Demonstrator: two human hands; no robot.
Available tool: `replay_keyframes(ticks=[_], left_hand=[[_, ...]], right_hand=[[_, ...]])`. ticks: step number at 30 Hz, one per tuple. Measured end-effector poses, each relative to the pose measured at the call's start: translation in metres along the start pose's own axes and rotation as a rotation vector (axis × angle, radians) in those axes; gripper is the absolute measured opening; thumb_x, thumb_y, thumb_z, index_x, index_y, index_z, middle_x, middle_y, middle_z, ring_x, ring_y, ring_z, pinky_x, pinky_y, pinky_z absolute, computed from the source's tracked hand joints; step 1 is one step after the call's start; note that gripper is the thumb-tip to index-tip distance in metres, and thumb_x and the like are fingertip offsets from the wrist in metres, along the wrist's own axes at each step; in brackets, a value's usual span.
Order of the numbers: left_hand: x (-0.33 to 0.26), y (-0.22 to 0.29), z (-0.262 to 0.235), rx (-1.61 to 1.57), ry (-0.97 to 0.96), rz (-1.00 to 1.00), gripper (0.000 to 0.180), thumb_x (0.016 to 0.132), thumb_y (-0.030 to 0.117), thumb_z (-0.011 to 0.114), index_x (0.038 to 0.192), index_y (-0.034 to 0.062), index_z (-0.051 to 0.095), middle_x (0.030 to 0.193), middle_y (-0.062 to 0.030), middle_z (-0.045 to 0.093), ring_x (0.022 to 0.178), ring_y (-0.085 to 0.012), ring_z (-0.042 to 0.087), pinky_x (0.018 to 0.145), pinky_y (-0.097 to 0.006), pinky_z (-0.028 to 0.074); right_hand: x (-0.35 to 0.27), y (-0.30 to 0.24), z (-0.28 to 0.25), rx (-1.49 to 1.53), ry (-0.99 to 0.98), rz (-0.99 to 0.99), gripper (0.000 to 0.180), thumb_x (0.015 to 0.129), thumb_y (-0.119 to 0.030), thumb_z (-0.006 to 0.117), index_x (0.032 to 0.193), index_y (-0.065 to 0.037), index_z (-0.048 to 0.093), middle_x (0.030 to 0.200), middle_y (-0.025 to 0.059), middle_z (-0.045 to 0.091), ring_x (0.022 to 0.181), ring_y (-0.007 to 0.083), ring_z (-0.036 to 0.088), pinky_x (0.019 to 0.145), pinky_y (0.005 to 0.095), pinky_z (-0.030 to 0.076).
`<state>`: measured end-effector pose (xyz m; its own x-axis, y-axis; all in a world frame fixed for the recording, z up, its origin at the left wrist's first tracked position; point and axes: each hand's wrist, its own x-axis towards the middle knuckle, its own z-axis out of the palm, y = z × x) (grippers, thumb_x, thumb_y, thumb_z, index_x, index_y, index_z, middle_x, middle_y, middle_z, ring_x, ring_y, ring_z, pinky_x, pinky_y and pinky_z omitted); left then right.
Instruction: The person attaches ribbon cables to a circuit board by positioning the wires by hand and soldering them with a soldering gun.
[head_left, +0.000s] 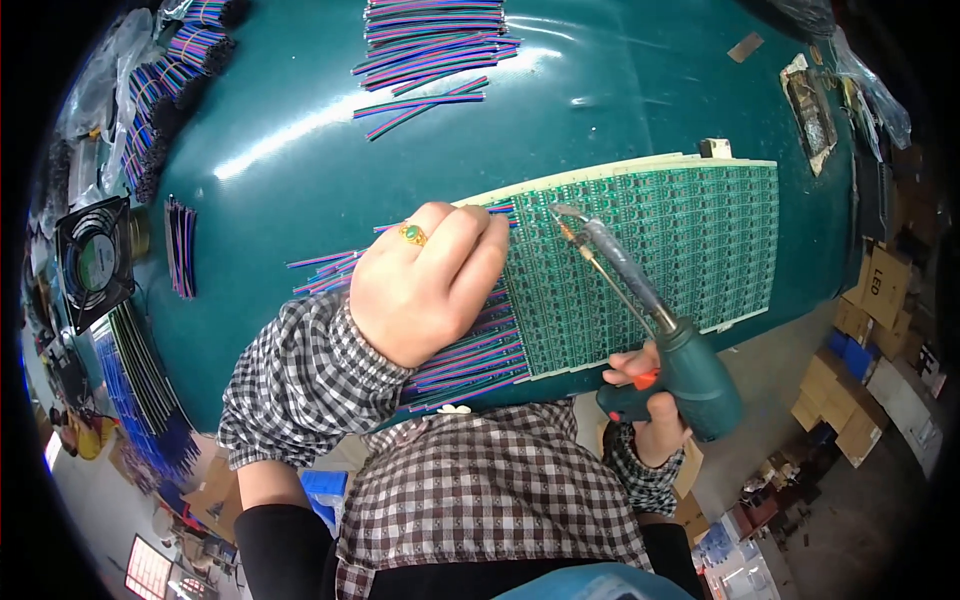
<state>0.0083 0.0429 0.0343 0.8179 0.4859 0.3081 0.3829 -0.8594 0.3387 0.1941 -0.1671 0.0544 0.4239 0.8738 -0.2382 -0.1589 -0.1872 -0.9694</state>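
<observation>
My right hand [650,395] is wrapped round a green soldering gun [698,380] with a red trigger. Its long metal barrel [630,272] slants up and left, and the tip and a thin solder feed tube [597,262] hang over a panel of green circuit boards [650,255]. My left hand [432,275], with a ring on one finger, is closed at the panel's left edge. Its fingertips pinch multicoloured wires [500,210] there. More striped wires [470,355] stick out leftward along that edge, partly under my left hand and checked sleeve.
Loose wire bundles [435,45] lie at the table's far side, and a small bundle [182,245] at the left. A black fan [95,262] stands at the left edge, near tied wire bundles [165,85]. A worn block [808,112] sits far right. Cardboard boxes [850,385] are on the floor.
</observation>
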Motion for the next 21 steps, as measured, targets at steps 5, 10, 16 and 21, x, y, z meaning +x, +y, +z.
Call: replay_keyframes(ticks=[5,10,16,21], left_hand=[[0.0001,-0.0045,0.0050,0.011,0.059,0.057,0.028,0.073,0.007,0.064,0.100,-0.0016,0.065,0.091,-0.0077,0.058,0.078,-0.0189,0.060,0.062,-0.028,0.050],[0.0032,-0.0019,-0.0011,0.007,0.014,0.057,0.034,0.070,0.007,0.063,0.103,-0.0034,0.065,0.093,-0.0100,0.059,0.080,-0.0215,0.061,0.065,-0.030,0.052],[0.0019,-0.0016,-0.0012,-0.013,-0.004,0.049,0.040,0.068,0.006,0.063,0.106,-0.0049,0.066,0.096,-0.0120,0.061,0.083,-0.0242,0.063,0.069,-0.032,0.055],[0.0005,-0.0013,0.0001,-0.014,0.012,0.042,0.040,0.068,0.006,0.063,0.106,-0.0049,0.066,0.096,-0.0121,0.061,0.083,-0.0244,0.063,0.069,-0.032,0.055]], right_hand=[[-0.0031,-0.0042,0.0064,-0.045,-0.006,0.098,0.066,0.090,-0.042,0.067,0.125,0.011,0.049,0.100,0.0168,0.062,0.094,0.0285,0.066,0.077,0.0381,0.060],[-0.0028,-0.0013,0.0051,-0.029,-0.030,0.102,0.067,0.088,-0.041,0.070,0.126,0.010,0.048,0.098,0.0148,0.064,0.094,0.0270,0.065,0.079,0.0402,0.058],[-0.0010,-0.0043,0.0097,0.100,-0.014,0.124,0.037,0.085,-0.024,0.076,0.108,0.003,0.063,0.102,0.0141,0.066,0.098,0.0255,0.065,0.088,0.0405,0.053],[-0.0023,-0.0005,0.0105,0.128,-0.003,0.111,0.035,0.084,-0.020,0.077,0.108,0.002,0.062,0.102,0.0127,0.066,0.098,0.0255,0.065,0.089,0.0414,0.053]])
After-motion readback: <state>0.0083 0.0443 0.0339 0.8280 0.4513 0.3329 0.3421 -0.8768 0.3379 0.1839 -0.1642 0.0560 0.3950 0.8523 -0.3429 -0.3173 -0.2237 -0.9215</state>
